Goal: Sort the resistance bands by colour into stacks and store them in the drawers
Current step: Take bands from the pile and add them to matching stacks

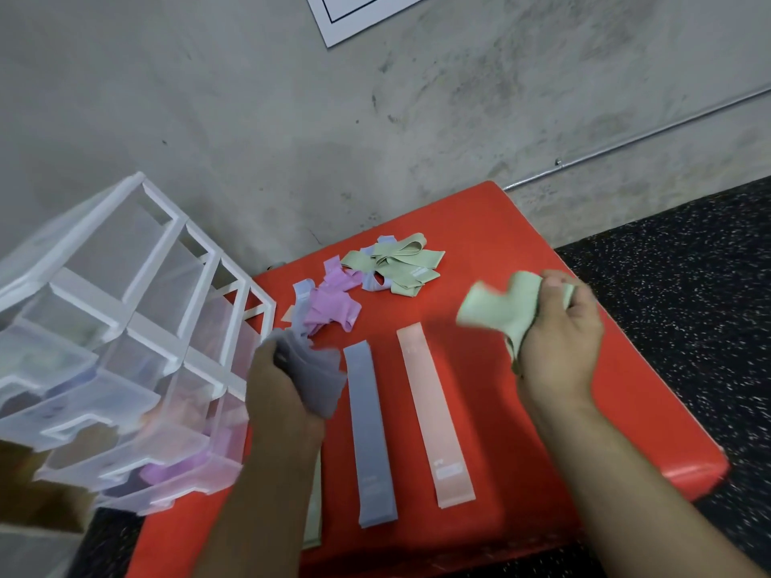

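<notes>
Red platform (pixel 521 260), black speckled floor (pixel 688 264); grey wall (pixel 250 98) behind (w/ white sheet (pixel 354 10)).

Translucent white-framed plastic drawer unit (pixel 125 327) blocks the red padded bench's (pixel 646 410) left side. Tangled green and lilac elastic bands (pixel 396 267) crowd its far edge. Bare surface right of the flat peach band (pixel 434 410).

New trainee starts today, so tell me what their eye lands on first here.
The bright red pad fills the middle, with a blue band and a pink band laid flat side by side. Over it the left hand grips a crumpled grey band and the right hand a green band. A clear drawer unit sits at the left.
</notes>
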